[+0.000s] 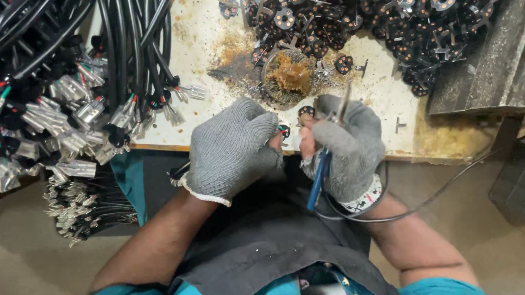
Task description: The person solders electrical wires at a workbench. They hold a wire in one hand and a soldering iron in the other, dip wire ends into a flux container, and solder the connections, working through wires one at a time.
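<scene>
Grey-gloved hands, left hand pinching a small black plug insert, right hand gripping the blue-handled soldering iron, are working best steadily, flux tin at 12 o'clock.

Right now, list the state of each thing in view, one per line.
left hand: gloved, closed around a small black part.
right hand: gloved, gripping a blue-handled tool.
round tin: open, holding brown paste.
black cables: bundled, metal terminals exposed.
black disc parts: heaped loose.
worktable: stained.
</scene>
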The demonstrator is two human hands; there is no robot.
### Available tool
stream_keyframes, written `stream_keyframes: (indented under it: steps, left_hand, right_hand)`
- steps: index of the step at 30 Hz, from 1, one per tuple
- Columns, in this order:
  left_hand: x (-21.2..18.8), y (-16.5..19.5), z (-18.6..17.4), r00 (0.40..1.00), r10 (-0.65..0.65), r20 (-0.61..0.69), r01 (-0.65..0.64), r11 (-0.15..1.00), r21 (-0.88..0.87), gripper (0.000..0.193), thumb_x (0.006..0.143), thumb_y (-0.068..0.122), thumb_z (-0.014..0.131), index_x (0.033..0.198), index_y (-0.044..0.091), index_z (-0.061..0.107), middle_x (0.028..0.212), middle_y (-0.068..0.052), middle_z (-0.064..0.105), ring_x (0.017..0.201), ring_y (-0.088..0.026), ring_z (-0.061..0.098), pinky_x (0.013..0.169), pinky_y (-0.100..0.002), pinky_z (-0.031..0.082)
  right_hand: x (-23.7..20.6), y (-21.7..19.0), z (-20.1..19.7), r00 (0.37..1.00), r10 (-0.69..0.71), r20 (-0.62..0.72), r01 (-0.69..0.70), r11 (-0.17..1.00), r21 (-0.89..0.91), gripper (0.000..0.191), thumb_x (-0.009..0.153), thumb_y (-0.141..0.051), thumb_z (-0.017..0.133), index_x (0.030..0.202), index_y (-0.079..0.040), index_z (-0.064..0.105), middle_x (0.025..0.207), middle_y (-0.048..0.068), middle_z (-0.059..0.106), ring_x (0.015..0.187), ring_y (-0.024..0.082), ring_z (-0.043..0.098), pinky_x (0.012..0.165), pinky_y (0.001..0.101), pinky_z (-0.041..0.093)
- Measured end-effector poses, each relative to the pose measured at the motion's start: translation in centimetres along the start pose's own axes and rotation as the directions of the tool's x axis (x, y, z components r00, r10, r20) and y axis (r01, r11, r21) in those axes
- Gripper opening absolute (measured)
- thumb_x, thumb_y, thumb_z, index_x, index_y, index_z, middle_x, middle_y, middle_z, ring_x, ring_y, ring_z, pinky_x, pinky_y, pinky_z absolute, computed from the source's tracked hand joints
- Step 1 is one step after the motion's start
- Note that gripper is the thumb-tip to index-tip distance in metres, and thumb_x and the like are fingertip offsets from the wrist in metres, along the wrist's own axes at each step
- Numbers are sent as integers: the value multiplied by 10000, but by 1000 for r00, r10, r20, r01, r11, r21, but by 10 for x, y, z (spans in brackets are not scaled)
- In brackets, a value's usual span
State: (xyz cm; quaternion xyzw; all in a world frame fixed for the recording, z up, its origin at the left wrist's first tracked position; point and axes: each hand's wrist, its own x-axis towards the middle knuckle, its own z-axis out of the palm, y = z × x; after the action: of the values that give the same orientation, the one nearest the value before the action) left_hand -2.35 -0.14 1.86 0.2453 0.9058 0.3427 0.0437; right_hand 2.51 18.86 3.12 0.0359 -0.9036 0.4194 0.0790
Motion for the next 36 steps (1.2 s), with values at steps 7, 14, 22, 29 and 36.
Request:
stream_keyframes:
  steps: [7,14,22,29,36]
  left_hand:
    - [-4,-2,8,999,12,-52,-13,1000,-13,166,827,287,763,817,143,680,853,-76,656,770,-302,679,600,-444,527]
    - [-7,-3,4,996,46,-80,-53,994,-92,177,851,306,790,854,155,698,898,-59,673,785,-285,688,612,-416,531]
    - [-16,-13,15,994,74,-78,-84,987,-140,193,845,283,810,940,139,722,967,-49,692,829,-275,705,649,-395,551]
    - [-8,8,-37,997,-56,54,68,966,-250,330,859,261,772,1121,73,701,1042,-125,678,909,-369,684,706,-435,546]
    - [-9,-4,-89,930,-8,368,-35,994,108,311,870,301,745,1174,232,762,846,-57,694,774,-295,695,601,-449,517]
  right_hand:
    - [-3,-2,-3,990,-110,-88,90,973,-210,241,852,-68,838,1070,-92,741,1053,139,713,934,305,691,864,381,541]
    - [5,-14,-13,990,-114,85,99,981,167,465,815,-146,896,1203,7,689,996,151,701,911,245,737,802,323,573]
    - [10,-15,-9,983,-159,91,118,929,350,267,964,-32,797,1194,-1,666,942,118,748,838,219,791,732,258,604]
    - [0,-6,-17,995,-67,77,51,979,199,324,818,-108,875,1099,-23,739,843,102,707,768,186,701,706,300,532]
    - [-14,7,-17,998,57,-37,-42,943,330,398,839,-190,876,1176,-38,729,1102,113,712,1022,208,668,919,332,532]
